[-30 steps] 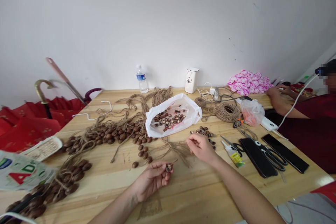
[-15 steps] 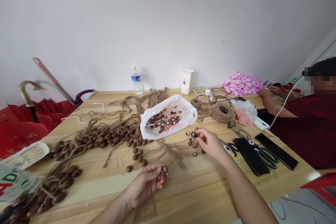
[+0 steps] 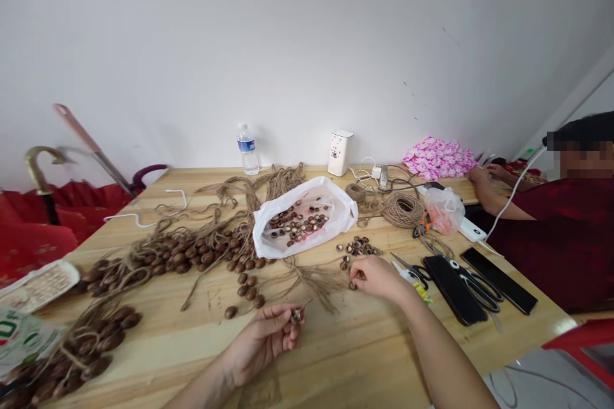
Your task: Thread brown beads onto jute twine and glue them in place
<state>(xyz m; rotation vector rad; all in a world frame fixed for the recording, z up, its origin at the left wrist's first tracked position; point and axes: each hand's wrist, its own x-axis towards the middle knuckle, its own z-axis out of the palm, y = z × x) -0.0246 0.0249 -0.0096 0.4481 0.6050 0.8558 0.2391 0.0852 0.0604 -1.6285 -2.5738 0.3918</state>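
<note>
My left hand (image 3: 266, 337) is closed, pinching a half nutshell (image 3: 297, 316) between thumb and fingers, its hollow side showing. A short twine end sticks up beside that shell. To the right, my right hand (image 3: 377, 277) has its fingertips closed on another half nutshell (image 3: 353, 285) at the table top. Just beyond it lies a loose pile of half shells (image 3: 361, 245). Cut twine strands (image 3: 307, 276) spread between my hands. A white plastic bag (image 3: 268, 248) with more half shells lies open behind them. Several whole brown nuts (image 3: 250, 289) sit left of the strands.
Strung nuts (image 3: 187, 250) run along the left of the table (image 3: 192, 345). Scissors (image 3: 415, 273), phones (image 3: 455, 291) and a twine coil (image 3: 403, 210) lie at right. A water bottle (image 3: 247, 152) stands at the back. Another person (image 3: 537, 230) sits at far right.
My right hand has moved from the shell pile toward me and slightly left, down to a lone half shell. My left hand keeps its hold, nearly still. The view has shifted slightly.
</note>
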